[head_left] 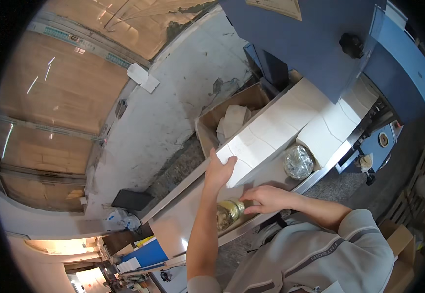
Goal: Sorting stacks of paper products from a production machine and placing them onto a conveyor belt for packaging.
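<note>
A long row of white paper-like blocks [264, 136] lies along the far side of a slanting conveyor-like bench [173, 227]. My left hand [218, 171] is closed on the near end of that row, its thumb on the white face and its other fingers at the far edge. On the bench below lies a shiny, yellowish see-through roll [228, 213], perhaps wrapped in film. My right hand [267, 198] bends its thumb and fingers around the roll's right end. Farther up, a clear, film-wrapped round roll [299, 162] rests against a second white row [334, 129].
A cardboard box [207, 126] with white pieces stands behind the bench, by the wall. A blue-grey machine housing [315, 39] with a black knob [351, 45] overhangs the far end. A blue stand [378, 146] is at right. A metal rail [320, 173] edges the bench.
</note>
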`<state>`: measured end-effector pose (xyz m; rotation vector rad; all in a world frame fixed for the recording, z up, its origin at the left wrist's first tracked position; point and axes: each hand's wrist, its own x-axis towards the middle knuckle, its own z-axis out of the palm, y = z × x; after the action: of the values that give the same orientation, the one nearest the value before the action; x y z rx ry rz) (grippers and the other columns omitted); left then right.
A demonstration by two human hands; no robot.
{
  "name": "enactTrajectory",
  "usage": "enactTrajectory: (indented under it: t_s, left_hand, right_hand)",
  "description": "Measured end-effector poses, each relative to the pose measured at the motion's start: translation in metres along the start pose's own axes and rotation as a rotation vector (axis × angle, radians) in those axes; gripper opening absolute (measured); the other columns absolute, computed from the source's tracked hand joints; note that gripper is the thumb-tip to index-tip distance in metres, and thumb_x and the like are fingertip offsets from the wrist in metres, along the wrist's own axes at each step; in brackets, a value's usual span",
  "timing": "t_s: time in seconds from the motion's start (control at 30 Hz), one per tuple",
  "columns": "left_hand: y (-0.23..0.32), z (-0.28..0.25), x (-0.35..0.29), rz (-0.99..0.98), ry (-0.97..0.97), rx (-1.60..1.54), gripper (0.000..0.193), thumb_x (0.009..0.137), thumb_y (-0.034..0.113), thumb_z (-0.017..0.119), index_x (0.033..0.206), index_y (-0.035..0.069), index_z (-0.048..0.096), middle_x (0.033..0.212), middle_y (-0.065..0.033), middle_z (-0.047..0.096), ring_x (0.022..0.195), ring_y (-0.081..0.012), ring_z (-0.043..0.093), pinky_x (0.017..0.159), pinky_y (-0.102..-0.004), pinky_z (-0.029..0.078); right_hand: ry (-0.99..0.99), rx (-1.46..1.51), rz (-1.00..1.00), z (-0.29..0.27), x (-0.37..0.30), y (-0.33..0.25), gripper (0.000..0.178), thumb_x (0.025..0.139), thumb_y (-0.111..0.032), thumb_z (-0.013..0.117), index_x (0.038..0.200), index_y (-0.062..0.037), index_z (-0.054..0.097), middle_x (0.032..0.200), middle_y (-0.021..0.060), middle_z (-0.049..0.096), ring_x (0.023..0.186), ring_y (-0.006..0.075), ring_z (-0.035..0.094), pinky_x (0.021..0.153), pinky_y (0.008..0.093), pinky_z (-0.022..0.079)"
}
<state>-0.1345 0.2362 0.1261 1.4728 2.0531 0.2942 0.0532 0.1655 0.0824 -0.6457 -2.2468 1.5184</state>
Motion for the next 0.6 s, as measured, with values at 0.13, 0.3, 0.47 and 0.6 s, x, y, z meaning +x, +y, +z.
enactTrajectory:
  t_s: [0.13,0.3,0.47,0.6]
  left_hand:
    - [0.008,-0.001,0.004,-0.051,-0.027,-0.012,0.098,0.075,0.041,0.064,0.144,-0.014,0.021,0.126,-0.0343,0.054,0.121,-0.0403,0.054,0.103,-0.0372,0.041]
    - [0.006,-0.003,0.004,-0.038,-0.019,-0.085,0.094,0.074,0.038,0.065,0.142,-0.014,0.026,0.124,-0.0338,0.056,0.12,-0.0394,0.055,0.101,-0.0376,0.042]
    - [-0.017,-0.011,0.001,0.019,0.024,-0.142,0.084,0.073,0.03,0.068,0.138,-0.012,0.036,0.12,-0.0309,0.06,0.115,-0.0348,0.059,0.096,-0.0369,0.046]
    - [-0.106,-0.012,0.004,0.117,-0.004,-0.54,0.066,0.077,0.014,0.062,0.135,-0.007,0.041,0.115,-0.0194,0.063,0.1,-0.0253,0.065,0.086,-0.0334,0.051]
  right_hand:
    - [0.074,0.023,-0.027,-0.01,-0.004,-0.009,0.042,0.088,-0.034,0.066,0.114,-0.0016,0.063,0.099,0.019,0.067,0.091,0.0357,0.065,0.079,0.0434,0.05]
    - [0.216,0.264,-0.043,-0.015,0.007,-0.03,0.032,0.09,-0.024,0.065,0.112,-0.0007,0.063,0.096,0.0157,0.068,0.087,0.0249,0.067,0.074,0.0366,0.052]
    - [0.462,0.6,-0.026,0.001,0.028,-0.034,0.027,0.093,-0.016,0.064,0.116,-0.0019,0.061,0.107,0.0071,0.064,0.096,0.0123,0.06,0.081,0.0281,0.05]
    - [0.468,0.769,0.12,0.007,0.039,-0.031,0.037,0.098,-0.014,0.058,0.132,-0.0012,0.051,0.123,0.0045,0.058,0.111,0.011,0.054,0.097,0.0274,0.044]
